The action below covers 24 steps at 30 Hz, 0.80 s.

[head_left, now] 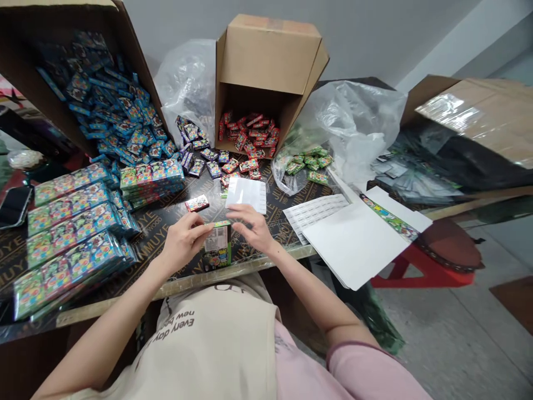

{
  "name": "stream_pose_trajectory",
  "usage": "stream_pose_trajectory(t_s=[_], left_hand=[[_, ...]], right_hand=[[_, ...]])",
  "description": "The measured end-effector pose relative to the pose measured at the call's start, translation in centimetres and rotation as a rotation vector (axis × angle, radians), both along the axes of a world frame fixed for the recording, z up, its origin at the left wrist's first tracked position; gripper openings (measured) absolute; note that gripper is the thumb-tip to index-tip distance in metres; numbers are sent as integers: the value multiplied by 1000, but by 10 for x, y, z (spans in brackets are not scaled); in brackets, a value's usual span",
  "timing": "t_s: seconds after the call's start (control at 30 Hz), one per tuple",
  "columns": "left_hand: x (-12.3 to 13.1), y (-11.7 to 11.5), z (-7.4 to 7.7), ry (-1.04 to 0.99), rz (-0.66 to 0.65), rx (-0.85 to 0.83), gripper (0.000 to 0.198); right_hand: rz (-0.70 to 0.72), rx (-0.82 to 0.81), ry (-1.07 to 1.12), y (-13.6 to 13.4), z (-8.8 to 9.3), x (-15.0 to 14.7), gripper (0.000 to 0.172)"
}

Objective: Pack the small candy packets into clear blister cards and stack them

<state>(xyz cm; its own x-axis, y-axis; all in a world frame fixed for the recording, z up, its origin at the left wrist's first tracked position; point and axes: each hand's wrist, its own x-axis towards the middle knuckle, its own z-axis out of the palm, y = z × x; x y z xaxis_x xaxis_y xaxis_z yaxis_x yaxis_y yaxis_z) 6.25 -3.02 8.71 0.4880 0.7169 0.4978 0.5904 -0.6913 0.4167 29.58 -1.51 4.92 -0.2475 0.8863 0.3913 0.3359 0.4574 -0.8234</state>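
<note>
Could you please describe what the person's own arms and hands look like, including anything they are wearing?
The left hand and right hand are bare, without gloves, and both forearms are uncovered. The right arm emerges from a short pink sleeve, and a beige apron with dark printed lettering covers the front of the body.

Small carton (218,250) partly hidden; print too small.
</note>
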Motion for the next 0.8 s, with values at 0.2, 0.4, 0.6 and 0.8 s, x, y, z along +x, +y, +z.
stream_pose_trajectory(t_s=[0.2, 0.4, 0.6, 0.8], left_hand=[[7, -5, 0, -175, 19, -163, 19], [5, -5, -3, -270, 117, -205, 16], [-34, 9, -23, -377, 425, -263, 11], [-48, 14, -40, -484, 560, -407, 21]], right_hand=[[-869, -395, -369, 48, -63, 57, 67], [-735, -375, -61, 71, -84, 66, 69], [-267, -416, 97, 90, -61, 102, 61], [-18, -444, -272, 93, -60, 84, 35]])
